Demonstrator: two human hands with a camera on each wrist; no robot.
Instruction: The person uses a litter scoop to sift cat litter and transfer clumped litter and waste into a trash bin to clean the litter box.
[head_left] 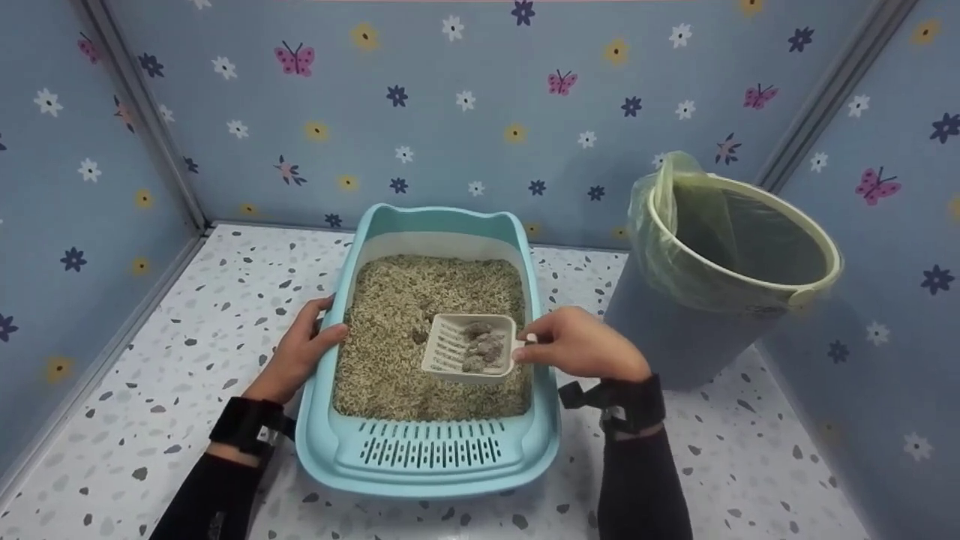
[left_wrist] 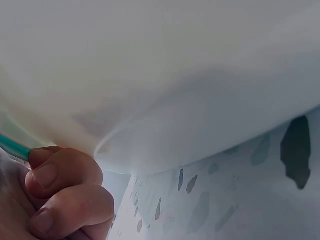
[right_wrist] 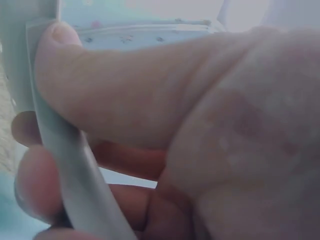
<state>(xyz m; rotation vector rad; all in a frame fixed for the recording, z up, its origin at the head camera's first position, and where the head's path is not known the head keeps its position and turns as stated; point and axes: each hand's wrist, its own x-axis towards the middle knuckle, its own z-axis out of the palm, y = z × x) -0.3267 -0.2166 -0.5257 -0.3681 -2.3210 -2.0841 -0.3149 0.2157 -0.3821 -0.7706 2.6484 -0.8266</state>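
Observation:
A blue litter box [head_left: 429, 480] filled with grainy tan litter [head_left: 390, 375] stands on the floor. My left hand [head_left: 300, 346] grips its left rim, thumb on top; in the left wrist view the curled fingers [left_wrist: 70, 172] sit under the rim beside the pale outer wall [left_wrist: 190, 115]. Over the right half of the litter, my right hand [head_left: 581, 341] holds a white slotted litter scoop [head_left: 448, 346] by its handle [right_wrist: 82, 175]. Several greyish clumps [head_left: 484, 349] lie in the scoop. A dark clump [head_left: 420, 337] shows in the litter just left of it.
At the right stands a grey-blue trash bin [head_left: 675, 337] with a cream rim [head_left: 750, 281] and a translucent yellow-green bag [head_left: 660, 255] folded over it. Patterned panels [head_left: 450, 135] rise behind and on both sides of the speckled floor [head_left: 150, 405].

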